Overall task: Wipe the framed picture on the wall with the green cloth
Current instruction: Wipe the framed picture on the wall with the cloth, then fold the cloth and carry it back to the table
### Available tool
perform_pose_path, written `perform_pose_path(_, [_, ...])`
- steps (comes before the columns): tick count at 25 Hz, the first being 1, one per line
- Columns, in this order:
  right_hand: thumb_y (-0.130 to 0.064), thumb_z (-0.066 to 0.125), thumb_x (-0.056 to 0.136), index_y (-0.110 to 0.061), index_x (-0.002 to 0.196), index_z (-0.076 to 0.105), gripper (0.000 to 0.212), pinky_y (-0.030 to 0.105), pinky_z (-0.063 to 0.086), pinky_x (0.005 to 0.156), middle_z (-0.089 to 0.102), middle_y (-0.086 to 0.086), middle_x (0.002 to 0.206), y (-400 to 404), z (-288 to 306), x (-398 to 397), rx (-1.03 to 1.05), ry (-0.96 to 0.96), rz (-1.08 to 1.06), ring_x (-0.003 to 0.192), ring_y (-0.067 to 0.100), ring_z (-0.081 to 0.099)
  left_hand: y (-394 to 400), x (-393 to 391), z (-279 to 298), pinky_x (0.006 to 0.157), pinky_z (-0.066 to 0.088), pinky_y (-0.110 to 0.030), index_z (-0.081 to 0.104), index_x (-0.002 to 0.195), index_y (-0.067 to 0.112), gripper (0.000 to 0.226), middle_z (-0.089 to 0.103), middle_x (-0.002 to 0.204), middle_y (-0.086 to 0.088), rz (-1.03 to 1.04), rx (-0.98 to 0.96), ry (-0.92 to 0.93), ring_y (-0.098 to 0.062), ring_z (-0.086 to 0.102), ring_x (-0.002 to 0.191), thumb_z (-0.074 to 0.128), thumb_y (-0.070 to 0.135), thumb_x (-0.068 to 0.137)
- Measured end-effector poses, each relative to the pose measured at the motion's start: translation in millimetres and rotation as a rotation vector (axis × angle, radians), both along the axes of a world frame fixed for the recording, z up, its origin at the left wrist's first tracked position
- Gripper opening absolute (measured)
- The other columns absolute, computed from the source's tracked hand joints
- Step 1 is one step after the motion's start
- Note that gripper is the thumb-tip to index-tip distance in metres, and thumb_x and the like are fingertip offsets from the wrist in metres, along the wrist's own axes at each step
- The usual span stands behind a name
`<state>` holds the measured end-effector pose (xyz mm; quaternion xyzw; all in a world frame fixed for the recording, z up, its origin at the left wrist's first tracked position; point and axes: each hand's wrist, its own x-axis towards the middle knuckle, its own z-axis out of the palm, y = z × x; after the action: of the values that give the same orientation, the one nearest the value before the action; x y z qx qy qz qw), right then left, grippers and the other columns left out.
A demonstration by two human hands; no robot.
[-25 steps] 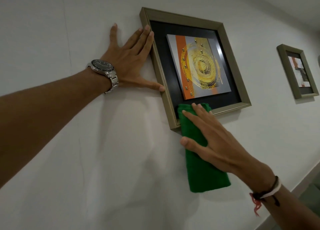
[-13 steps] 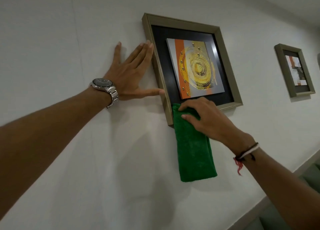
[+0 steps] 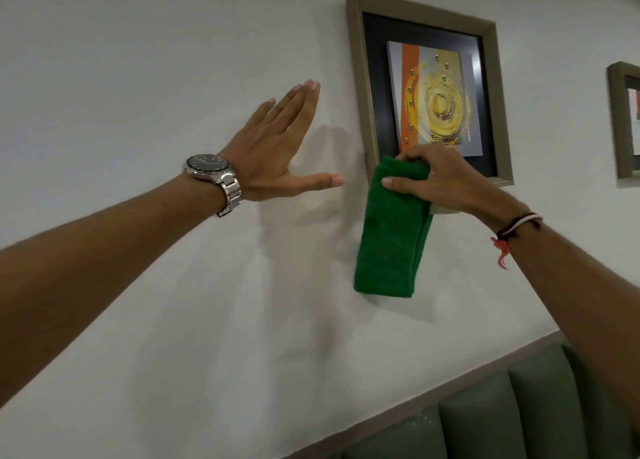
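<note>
The framed picture hangs on the white wall at upper right, a bronze frame around a black mount and an orange and gold artwork. My right hand pinches the top of the folded green cloth at the frame's lower left corner; the cloth hangs down below the frame, off the wall. My left hand, with a steel watch on the wrist, is flat and spread, to the left of the frame, not touching it. The frame's bottom left corner is hidden by cloth and hand.
A second framed picture hangs at the right edge. Below the wall, at the lower right, runs a padded green seat back under a brown trim strip.
My left hand has come off the frame's left edge and moved left. My right hand changed from pressing the cloth flat to pinching its top. The view dropped, showing the seat back.
</note>
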<state>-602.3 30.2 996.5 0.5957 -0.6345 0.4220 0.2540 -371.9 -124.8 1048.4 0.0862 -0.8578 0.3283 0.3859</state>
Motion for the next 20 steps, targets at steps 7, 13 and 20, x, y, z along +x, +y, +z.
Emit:
perform_pose_path(7, [-0.038, 0.073, 0.086, -0.008, 0.106, 0.07, 0.037, 0.032, 0.062, 0.081, 0.076, 0.006, 0.1, -23, -2, 119, -0.228, -0.295, 0.352, 0.092, 0.013, 0.074, 14, 76, -41, 0.106, 0.052, -0.042, 0.036, 0.152, 0.024, 0.106, 0.062, 0.14, -0.001, -0.196, 0.765, -0.117, -0.017, 0.063, 0.123, 0.076, 0.067, 0.064])
perform_pose_path(13, [-0.024, 0.077, 0.084, -0.006, 0.113, 0.067, 0.036, 0.036, 0.062, 0.083, 0.078, 0.011, 0.104, -41, -21, 191, -0.252, -0.76, 0.684, 0.096, 0.022, 0.076, -4, 205, -46, 0.08, 0.064, -0.037, 0.073, 0.113, 0.007, 0.037, 0.079, 0.107, -0.011, -0.237, 1.2, 0.018, -0.023, 0.077, 0.098, 0.079, 0.005, 0.076])
perform_pose_path(20, [-0.011, 0.073, 0.086, 0.0, 0.122, 0.063, 0.039, 0.035, 0.063, 0.078, 0.077, 0.013, 0.106, -73, -87, 270, -0.042, -0.964, 0.791, 0.097, 0.024, 0.076, -24, 330, -93, 0.084, 0.063, -0.039, 0.057, 0.127, -0.012, 0.073, 0.068, 0.127, -0.026, -0.335, 1.386, 0.473, -0.034, 0.069, 0.115, 0.083, 0.01, 0.063])
